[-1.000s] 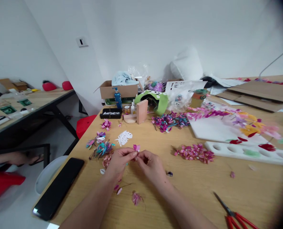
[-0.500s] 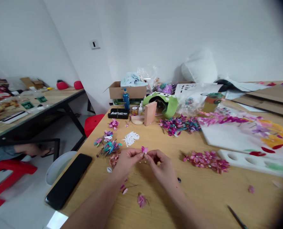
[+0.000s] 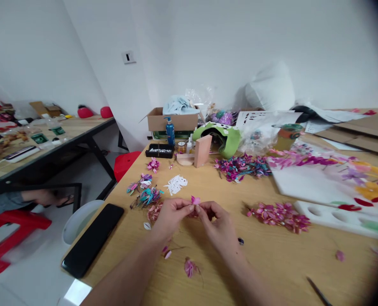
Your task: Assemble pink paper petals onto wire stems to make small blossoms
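Between the fingertips of both hands is a small pink flower [image 3: 195,199], its petals pointing up. My left hand [image 3: 173,214] pinches it from the left, thumb against forefinger. My right hand [image 3: 214,216] pinches it from the right, with the other fingers curled; the stem is hidden by the fingers. Close behind lies a heap of white paper strips [image 3: 176,184]. Teal petal bunches [image 3: 149,196] lie left of my left hand. A loose pink flower [image 3: 190,267] rests on the wood between my forearms. Right of my right hand lies a large pink flower bunch [image 3: 279,216].
A black phone [image 3: 93,240] lies at the table's left edge. Behind stand a wooden block [image 3: 203,151], a blue pump bottle [image 3: 170,131] and a cardboard box [image 3: 155,121]. A white foam tray [image 3: 322,214] and tweezers [image 3: 318,291] are at right. A person sits at the left table.
The whole view has shifted slightly. Both hands stay together on the pink flower, with only slight movement of the fingers.
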A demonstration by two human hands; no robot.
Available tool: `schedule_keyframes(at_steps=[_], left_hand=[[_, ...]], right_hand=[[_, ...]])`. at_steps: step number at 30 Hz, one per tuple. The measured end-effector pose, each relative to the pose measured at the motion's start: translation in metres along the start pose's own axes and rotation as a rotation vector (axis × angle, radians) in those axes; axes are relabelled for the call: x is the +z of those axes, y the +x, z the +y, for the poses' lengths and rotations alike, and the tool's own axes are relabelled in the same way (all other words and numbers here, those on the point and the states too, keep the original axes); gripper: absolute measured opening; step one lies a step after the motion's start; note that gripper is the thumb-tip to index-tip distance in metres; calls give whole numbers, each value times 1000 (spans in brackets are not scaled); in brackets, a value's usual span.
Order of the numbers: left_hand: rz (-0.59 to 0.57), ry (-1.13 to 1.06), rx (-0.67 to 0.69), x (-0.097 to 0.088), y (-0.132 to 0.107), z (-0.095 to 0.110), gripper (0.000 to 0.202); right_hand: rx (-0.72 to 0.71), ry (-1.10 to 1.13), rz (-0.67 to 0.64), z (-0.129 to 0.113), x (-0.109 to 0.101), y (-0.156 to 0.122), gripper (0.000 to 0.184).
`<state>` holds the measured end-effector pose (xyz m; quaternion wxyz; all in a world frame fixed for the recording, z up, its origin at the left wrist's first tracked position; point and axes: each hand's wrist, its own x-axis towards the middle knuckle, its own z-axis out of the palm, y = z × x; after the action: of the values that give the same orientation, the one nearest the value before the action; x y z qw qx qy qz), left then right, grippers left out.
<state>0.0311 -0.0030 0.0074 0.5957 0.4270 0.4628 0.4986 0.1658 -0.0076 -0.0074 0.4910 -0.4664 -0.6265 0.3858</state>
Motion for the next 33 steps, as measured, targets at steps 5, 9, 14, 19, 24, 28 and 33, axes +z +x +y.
schedule_keyframes(at_steps=[5,9,14,19,24,28,33], left_hand=[[28,12,-1,-3,2,-1,24],[-12,13,-23,-5,3,-4,25],[-74,32,-18,-5,2,-6,24],[-112,-11,-44,-7,3,-8,23],[-137,-93,-105,-9,2,-11,24],[-148,-134,-117,-8,1,-10,24],[-148,-153,-127,-5,1,-7,25]], right_hand=[[-134,-105,42,3,0,-4,17],[-289,-231,41,4,-2,-6,16],[-369,-295,49,3,-3,-6,18],[-365,-292,77,7,-3,-5,18],[-370,-273,102,9,-3,-4,18],[-355,-263,97,8,-3,-4,18],[-321,-195,108,8,-4,-4,17]])
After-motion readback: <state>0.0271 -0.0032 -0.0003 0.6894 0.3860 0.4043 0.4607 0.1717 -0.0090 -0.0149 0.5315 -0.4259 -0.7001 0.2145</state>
